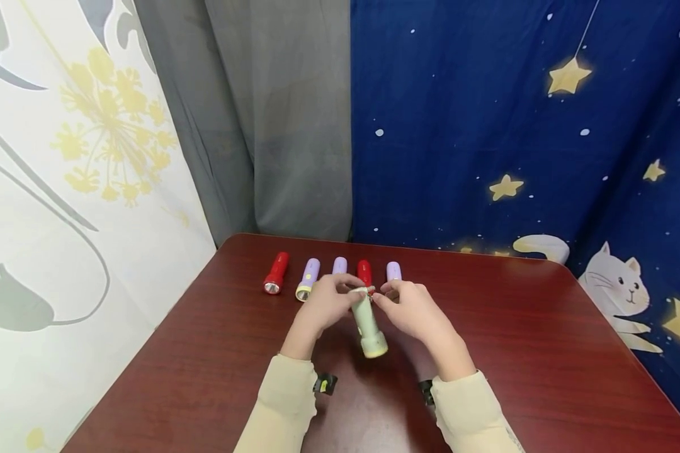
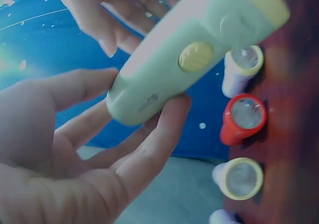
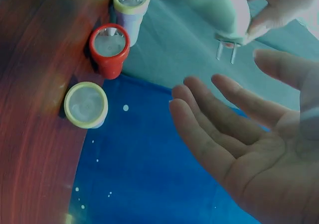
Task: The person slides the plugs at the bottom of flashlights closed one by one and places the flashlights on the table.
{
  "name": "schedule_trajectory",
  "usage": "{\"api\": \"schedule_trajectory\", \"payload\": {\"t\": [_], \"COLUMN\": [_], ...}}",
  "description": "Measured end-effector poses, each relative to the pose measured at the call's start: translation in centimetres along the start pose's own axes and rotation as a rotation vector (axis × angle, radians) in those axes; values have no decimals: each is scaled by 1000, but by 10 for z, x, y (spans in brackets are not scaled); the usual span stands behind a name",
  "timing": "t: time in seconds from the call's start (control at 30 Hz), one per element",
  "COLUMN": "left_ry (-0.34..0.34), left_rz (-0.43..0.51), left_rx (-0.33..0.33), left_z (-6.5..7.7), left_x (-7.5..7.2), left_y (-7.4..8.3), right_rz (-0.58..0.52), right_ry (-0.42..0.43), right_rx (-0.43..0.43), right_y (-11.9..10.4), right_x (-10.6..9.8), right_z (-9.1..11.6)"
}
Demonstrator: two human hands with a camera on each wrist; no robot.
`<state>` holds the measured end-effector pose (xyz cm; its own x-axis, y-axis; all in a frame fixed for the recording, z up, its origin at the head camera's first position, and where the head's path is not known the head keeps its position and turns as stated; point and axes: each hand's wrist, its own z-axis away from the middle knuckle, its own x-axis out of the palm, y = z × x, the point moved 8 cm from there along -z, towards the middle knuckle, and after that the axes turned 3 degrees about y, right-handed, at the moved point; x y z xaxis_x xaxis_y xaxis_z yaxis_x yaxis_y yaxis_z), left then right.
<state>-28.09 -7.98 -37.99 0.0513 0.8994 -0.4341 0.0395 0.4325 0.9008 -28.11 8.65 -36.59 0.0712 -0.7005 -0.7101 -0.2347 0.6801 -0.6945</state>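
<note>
A pale green flashlight (image 1: 367,324) with a yellow rim hangs lens-down over the table, its tail end pinched between the thumb and fingers of my left hand (image 1: 324,307). Its yellow switch (image 2: 196,56) faces the left wrist camera. In the right wrist view, two metal plug prongs (image 3: 227,52) stick out of its tail. My right hand (image 1: 412,309) is just beside that tail, palm toward the prongs, with fingers extended and nothing in them.
Beyond my hands stands a row of flashlights: a red one (image 1: 276,274) at far left, a lilac one (image 1: 308,278), another lilac one (image 1: 340,265), a second red one (image 1: 364,271) and a lilac one (image 1: 393,270). The dark red table (image 1: 544,365) meets curtains behind.
</note>
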Motion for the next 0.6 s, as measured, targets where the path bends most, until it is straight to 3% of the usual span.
{"api": "schedule_trajectory", "payload": {"t": [0.2, 0.33, 0.43, 0.6], "left_ry": [189, 273, 294, 244], "left_rz": [-88, -143, -134, -15], "left_rx": [44, 80, 103, 115], "left_z": [-4, -2, 0, -1], "left_x": [-19, -21, -21, -19], "left_y": [15, 22, 24, 24], "right_rz": [-33, 2, -5, -83], "right_ry": [-40, 8, 60, 97], "right_rx": [-80, -111, -109, -61], "right_y": [-13, -21, -21, -15], "right_x": [14, 19, 19, 17], "right_z": [1, 1, 0, -1]}}
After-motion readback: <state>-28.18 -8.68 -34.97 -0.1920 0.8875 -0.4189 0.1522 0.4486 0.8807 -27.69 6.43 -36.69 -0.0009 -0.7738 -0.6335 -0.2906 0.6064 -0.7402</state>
